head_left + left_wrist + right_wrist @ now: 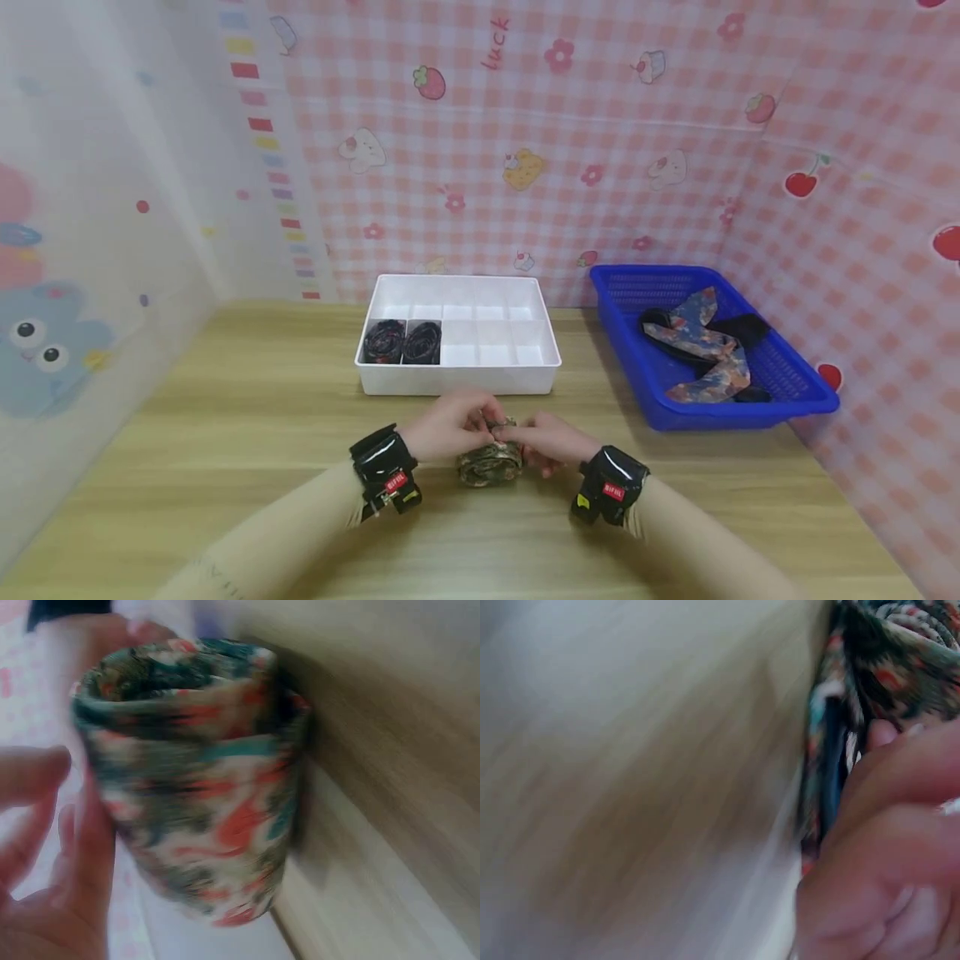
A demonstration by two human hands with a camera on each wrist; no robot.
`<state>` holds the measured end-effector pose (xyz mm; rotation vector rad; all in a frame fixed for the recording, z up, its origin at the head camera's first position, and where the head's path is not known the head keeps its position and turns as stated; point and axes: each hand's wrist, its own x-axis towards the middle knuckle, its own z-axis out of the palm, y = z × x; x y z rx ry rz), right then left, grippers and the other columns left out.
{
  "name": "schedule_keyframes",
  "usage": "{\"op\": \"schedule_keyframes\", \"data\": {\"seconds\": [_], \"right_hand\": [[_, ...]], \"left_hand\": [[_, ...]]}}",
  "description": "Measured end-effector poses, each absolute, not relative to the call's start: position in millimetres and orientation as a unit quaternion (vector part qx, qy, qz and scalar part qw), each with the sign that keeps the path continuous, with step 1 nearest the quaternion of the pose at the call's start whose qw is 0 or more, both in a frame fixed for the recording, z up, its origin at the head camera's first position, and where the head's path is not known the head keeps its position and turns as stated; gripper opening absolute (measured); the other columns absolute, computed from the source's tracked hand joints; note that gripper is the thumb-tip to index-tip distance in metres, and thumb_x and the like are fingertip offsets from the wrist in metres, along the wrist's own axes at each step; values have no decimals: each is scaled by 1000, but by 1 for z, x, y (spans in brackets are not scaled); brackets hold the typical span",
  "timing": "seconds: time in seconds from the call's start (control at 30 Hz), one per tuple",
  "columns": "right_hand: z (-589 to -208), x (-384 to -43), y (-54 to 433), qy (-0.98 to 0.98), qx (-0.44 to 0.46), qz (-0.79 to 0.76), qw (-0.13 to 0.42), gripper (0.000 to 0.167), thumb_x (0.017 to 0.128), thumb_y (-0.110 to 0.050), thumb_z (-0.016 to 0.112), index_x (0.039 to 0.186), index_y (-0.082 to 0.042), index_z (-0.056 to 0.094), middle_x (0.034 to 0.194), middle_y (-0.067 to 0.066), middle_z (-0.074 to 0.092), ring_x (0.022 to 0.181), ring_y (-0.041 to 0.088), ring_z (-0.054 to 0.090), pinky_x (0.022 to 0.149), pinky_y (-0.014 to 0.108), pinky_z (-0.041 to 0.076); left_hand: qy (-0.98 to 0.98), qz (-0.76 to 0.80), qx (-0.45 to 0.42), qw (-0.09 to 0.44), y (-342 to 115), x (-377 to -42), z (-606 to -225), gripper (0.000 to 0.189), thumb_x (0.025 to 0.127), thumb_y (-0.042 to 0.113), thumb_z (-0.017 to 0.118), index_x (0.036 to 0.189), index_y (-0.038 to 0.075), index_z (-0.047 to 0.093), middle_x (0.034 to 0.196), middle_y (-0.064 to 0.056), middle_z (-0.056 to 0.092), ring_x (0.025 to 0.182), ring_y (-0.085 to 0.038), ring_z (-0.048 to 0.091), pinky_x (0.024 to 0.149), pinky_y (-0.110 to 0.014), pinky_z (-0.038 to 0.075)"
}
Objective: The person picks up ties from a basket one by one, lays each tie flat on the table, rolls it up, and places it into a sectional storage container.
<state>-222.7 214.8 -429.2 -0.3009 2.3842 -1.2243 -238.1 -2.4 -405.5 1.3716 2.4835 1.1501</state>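
Note:
A rolled floral necktie [490, 464], green with red and cream, sits on the table between the hands. Its coiled end faces up, and in the left wrist view the necktie [202, 787] shows its tall side and layered rim. My left hand [453, 423] holds it from the far left, index finger and thumb curved at its upper edge; in the left wrist view the fingers [94, 870] lie along its side. From the right, my right hand [551, 440] grips it, thumb across the top and other fingers bent. A layered edge of the cloth shows beside the right fingers [885, 802].
Behind the hands stands a white divided box [457, 382]; two dark rolled neckties [385, 342] fill its front-left compartments. At the right, a blue basket [652, 400] holds a loose floral necktie [701, 342] and black cloth strips [742, 329]. Patterned curtains [480, 200] close off the back and sides.

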Motion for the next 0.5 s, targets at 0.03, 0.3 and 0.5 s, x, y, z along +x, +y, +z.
{"op": "schedule_keyframes", "data": {"seconds": [0.03, 0.3, 0.5], "right_hand": [[-431, -224, 217, 870, -112, -431, 214, 49, 86, -55, 62, 64, -11, 56, 48, -1, 45, 36, 10, 40, 36, 22, 30], [-441, -229, 221, 926, -133, -345, 73, 65, 74, -49, 79, 112, 1, 63, 81, 2, 60, 71, 15, 54, 61, 31, 45], [-443, -231, 227, 914, -158, -359, 105, 62, 75, -45, 79, 115, 2, 66, 84, 1, 65, 76, 15, 58, 66, 31, 48]], "left_hand": [[824, 348, 447, 31, 0, -240, -408, 21, 84, 4, 69, 104, 7, 63, 101, -6, 62, 86, -14, 61, 76, -28, 50], [907, 135, 388, 96, 8, -241, -408, 64, 92, 48, 56, 140, 7, 49, 127, -21, 55, 115, -36, 53, 94, -47, 43], [902, 149, 385, 125, 16, -236, -414, 77, 83, 50, 59, 144, 5, 44, 126, -20, 56, 110, -31, 57, 89, -41, 48]]}}
